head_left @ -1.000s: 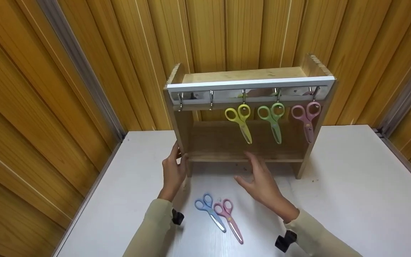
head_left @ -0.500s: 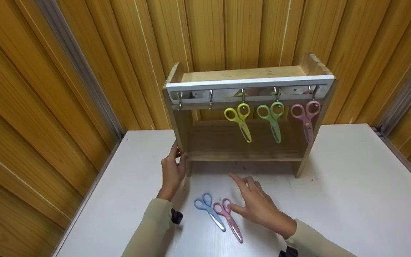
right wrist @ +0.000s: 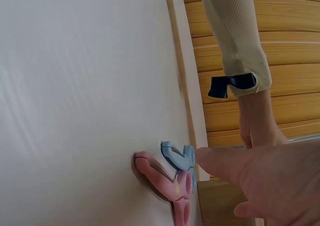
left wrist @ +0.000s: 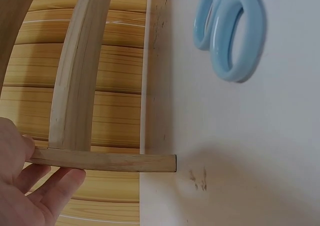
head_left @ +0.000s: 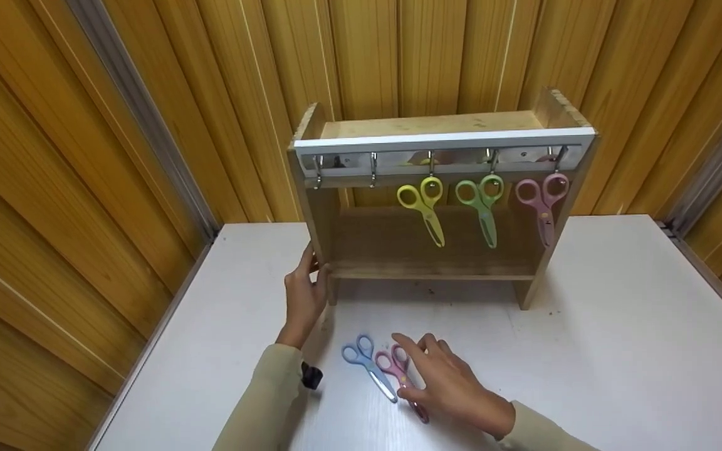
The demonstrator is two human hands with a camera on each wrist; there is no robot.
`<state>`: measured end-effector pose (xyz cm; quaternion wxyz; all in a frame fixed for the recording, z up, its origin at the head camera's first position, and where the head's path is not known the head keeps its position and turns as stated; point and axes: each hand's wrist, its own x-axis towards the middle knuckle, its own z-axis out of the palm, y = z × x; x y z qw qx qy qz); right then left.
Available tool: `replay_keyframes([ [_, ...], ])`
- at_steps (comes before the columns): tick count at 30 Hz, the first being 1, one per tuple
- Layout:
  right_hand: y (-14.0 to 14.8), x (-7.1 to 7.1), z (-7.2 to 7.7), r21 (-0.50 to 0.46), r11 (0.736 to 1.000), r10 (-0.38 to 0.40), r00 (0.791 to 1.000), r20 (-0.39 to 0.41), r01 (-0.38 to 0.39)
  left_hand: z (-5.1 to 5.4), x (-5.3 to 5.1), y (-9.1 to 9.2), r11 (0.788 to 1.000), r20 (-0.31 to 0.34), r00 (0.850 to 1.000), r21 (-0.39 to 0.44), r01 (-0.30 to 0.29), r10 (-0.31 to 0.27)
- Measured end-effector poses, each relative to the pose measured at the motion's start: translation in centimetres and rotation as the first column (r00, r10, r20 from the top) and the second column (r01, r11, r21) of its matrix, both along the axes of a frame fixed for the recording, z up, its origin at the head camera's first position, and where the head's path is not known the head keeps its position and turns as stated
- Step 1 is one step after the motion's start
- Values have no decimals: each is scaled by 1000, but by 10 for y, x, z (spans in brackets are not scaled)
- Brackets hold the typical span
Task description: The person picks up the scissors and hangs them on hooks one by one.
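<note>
My left hand (head_left: 301,300) grips the left side panel of a small wooden rack (head_left: 430,275); in the left wrist view the thumb and fingers lie on opposite faces of the panel (left wrist: 105,161). My right hand (head_left: 449,388) hovers over pink scissors (head_left: 403,380) lying on the white table, fingers spread and holding nothing. Part of their blades is hidden behind the thumb in the head view. Blue scissors (head_left: 370,368) lie just left of the pink pair. From the rack's hooks hang yellow scissors (head_left: 427,213), green scissors (head_left: 484,210) and another pink pair (head_left: 544,210).
A metal hook rail (head_left: 348,144) runs along the rack's top front. Its two leftmost hooks (head_left: 373,170) carry nothing. Wood-panelled walls (head_left: 423,56) close off the back and sides of the white table (head_left: 618,326).
My right hand has come down from the rack's lower shelf, towards me, to the pink scissors on the table. The left hand keeps its grip on the rack's side.
</note>
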<state>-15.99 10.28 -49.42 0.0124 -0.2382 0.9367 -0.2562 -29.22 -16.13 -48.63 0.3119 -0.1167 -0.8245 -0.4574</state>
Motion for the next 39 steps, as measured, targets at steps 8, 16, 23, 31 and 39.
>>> replay_keyframes([
  [8, -1, 6, -6, 48, 999, 18, 1000, -18, -17, 0, 0, -1, 1000, 27, 1000, -14, -6, 6],
  [16, 2, 5, -12, 79, 997, 11, 1000, -21, -9, 1, 0, -1, 1000, 45, 999, -19, 8, -7],
  [23, 9, 5, -15, 86, 996, -10, 998, -55, 15, 0, 0, -1, 1000, 30, 1000, -17, 2, -2],
  [31, 17, 1, -18, 84, 996, -14, 986, -168, 29, 1, 0, -2, 1000, 21, 1000, -16, 3, -3],
  [39, 17, -5, -22, 66, 996, -39, 970, -239, 56, 1, 1, -1, 1000, 33, 999, -14, 5, -4],
])
